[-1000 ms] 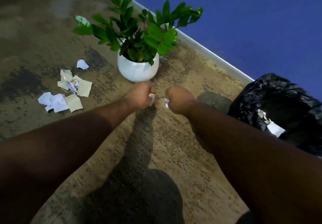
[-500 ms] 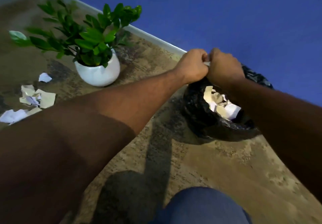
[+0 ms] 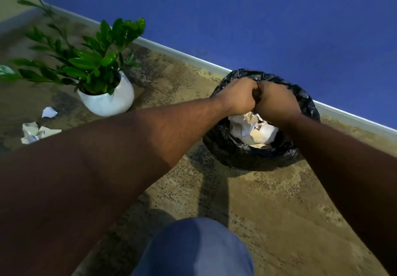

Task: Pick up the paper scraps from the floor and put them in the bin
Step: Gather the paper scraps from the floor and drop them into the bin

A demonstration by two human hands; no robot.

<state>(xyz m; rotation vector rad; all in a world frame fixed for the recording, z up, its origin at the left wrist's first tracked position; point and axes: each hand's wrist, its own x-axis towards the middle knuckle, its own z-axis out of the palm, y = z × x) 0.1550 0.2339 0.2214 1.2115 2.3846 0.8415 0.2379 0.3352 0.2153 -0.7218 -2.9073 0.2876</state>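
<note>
The bin point(image 3: 247, 157), lined with a black plastic bag, stands on the floor by the blue wall. It holds a heap of crumpled white and cream paper point(image 3: 251, 129). My left hand point(image 3: 238, 97) and my right hand point(image 3: 277, 101) hover over its opening, knuckles touching and fingers curled tight. The scraps they carry are hidden inside the fists. More paper scraps point(image 3: 32, 133) lie on the floor at the far left, partly covered by my left forearm. One white piece point(image 3: 49, 112) lies apart from them, nearer the plant.
A green plant in a round white pot point(image 3: 107, 101) stands between the floor scraps and the bin. A pale skirting board point(image 3: 182, 55) runs along the blue wall behind both. My knee in blue cloth point(image 3: 193, 247) shows at the bottom centre.
Both hands carried small scraps from in front of the plant pot to the right. They now sit lower over the bin's opening, and the white sliver between them no longer shows.
</note>
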